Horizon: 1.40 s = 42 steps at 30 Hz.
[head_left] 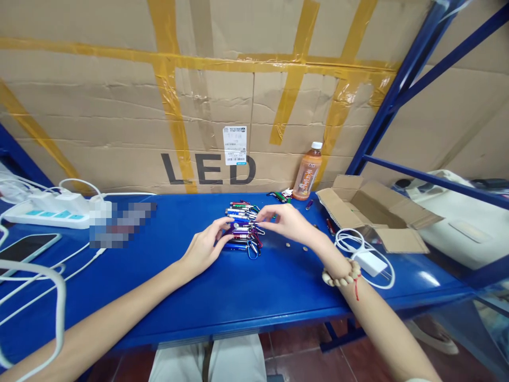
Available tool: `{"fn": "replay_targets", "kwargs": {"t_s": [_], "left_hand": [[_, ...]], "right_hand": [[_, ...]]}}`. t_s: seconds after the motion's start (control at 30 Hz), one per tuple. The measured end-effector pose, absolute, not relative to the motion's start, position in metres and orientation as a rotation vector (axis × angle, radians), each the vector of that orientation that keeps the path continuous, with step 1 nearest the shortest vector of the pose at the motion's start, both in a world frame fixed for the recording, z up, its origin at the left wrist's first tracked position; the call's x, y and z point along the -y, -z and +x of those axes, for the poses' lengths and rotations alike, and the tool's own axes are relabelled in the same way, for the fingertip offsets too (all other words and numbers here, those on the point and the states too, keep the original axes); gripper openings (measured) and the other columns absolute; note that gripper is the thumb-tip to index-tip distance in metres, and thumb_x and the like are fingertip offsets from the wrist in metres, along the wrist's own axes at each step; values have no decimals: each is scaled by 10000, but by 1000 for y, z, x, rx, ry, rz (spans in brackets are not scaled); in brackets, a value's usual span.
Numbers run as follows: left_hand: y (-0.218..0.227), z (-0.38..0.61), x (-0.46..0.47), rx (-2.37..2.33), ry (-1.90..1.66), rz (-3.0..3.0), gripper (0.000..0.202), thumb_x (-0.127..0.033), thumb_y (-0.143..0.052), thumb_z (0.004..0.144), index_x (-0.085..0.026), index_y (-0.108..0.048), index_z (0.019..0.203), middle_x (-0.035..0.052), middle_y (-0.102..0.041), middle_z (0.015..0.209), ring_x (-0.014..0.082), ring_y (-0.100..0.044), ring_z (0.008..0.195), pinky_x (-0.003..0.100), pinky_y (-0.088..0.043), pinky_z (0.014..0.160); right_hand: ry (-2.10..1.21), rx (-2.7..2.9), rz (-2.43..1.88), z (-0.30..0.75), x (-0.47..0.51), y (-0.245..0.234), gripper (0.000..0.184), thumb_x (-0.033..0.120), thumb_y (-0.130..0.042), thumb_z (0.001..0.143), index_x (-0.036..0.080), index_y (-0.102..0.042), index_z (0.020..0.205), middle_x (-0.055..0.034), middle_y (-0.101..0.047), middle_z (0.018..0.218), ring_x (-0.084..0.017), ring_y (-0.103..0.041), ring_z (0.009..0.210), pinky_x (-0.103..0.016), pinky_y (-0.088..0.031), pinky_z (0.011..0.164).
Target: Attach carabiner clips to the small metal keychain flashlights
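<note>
A pile of small coloured keychain flashlights with carabiner clips [243,228] lies in the middle of the blue table [254,286]. My left hand [207,246] rests at the pile's left side, fingers curled around a purple flashlight. My right hand [287,222] reaches in from the right, fingers pinched on a silver clip at the top of the pile. A bead bracelet sits on my right wrist.
An orange drink bottle [308,172] stands at the back with more flashlights [280,196] beside it. An open cardboard box [374,215] and a white charger with coiled cable [368,260] lie right. A power strip [51,211] and phone [26,249] lie left. Small round parts [296,246] dot the table.
</note>
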<state>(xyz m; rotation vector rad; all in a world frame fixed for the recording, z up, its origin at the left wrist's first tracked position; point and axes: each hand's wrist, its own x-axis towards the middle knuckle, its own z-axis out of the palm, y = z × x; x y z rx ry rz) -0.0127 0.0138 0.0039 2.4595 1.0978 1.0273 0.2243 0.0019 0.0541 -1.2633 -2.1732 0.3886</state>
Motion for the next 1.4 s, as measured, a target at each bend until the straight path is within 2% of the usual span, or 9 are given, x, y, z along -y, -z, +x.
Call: {"fn": "replay_targets", "kwargs": {"t_s": [0.07, 0.13, 0.27, 0.4, 0.57, 0.77, 1.03, 1.23, 1.4], "left_hand": [[-3, -14, -15, -1135, -1036, 2461, 348, -351, -403, 879, -220, -428, 1201, 23, -608, 884, 131, -578, 672, 235, -461, 668], [-3, -14, -15, -1148, -1039, 2483, 359, -351, -396, 883, -219, -429, 1215, 24, -600, 878, 126, -571, 668, 226, -457, 661], [-4, -13, -14, -1123, -1047, 2542, 344, -335, -407, 878, -209, -455, 1195, 23, -593, 870, 119, -562, 667, 216, -454, 662], [-4, -13, -13, -1120, -1037, 2548, 335, -337, -417, 874, -200, -475, 1174, 21, -591, 853, 119, -565, 678, 218, -459, 674], [-5, -14, -12, -1094, -1044, 2525, 334, -343, -413, 881, -195, -488, 1171, 35, -616, 909, 128, -592, 743, 226, -474, 708], [-4, -13, -14, -971, -1028, 2612, 352, -313, -358, 911, -217, -512, 1213, 56, -624, 1119, 186, -577, 989, 326, -435, 904], [-4, -12, -11, -927, -952, 2614, 311, -292, -357, 913, -199, -550, 1139, 54, -635, 1091, 173, -585, 982, 278, -458, 860], [-2, -12, -12, -884, -933, 2661, 306, -295, -356, 921, -191, -524, 1153, 61, -632, 1092, 171, -590, 980, 276, -465, 844], [-1, -12, -15, -842, -964, 2733, 297, -302, -352, 928, -183, -526, 1137, 62, -641, 1070, 172, -596, 954, 291, -480, 825]], "right_hand": [[-188, 2215, -1616, 246, -5, -60, 62, 225, -638, 732, 227, -674, 783, 29, -686, 796, -128, -620, 743, -220, -426, 631], [-164, 2211, -1868, 265, -9, -61, 85, 253, -672, 696, 245, -685, 780, 35, -693, 812, -137, -627, 754, -218, -434, 624], [-417, 2112, -2138, 288, -13, -56, 180, 197, -728, 594, 190, -695, 771, -19, -699, 793, -158, -642, 719, -216, -484, 601], [-638, 1996, -2195, 295, -16, -49, 127, 115, -647, 627, 142, -689, 744, -55, -692, 748, -140, -629, 581, -201, -501, 481], [-680, 1973, -2091, 290, -19, -45, 139, 83, -615, 606, 126, -675, 723, -48, -675, 676, -136, -619, 561, -185, -503, 448], [-668, 2045, -1614, 269, -19, -48, 199, 126, -607, 599, 106, -648, 793, -49, -658, 708, -130, -604, 614, -182, -485, 444], [-914, 1921, -1020, 220, -8, -45, 318, 308, -717, 630, 120, -649, 878, -39, -666, 754, -117, -616, 692, -239, -509, 637], [-1233, 1671, -993, 195, -2, -36, 386, 331, -725, 645, 142, -633, 968, -45, -679, 808, -107, -618, 658, -173, -438, 476], [-1318, 1567, -1054, 192, -4, -33, 361, 271, -762, 595, 127, -646, 905, -33, -679, 762, -94, -614, 643, -164, -439, 504]]}}
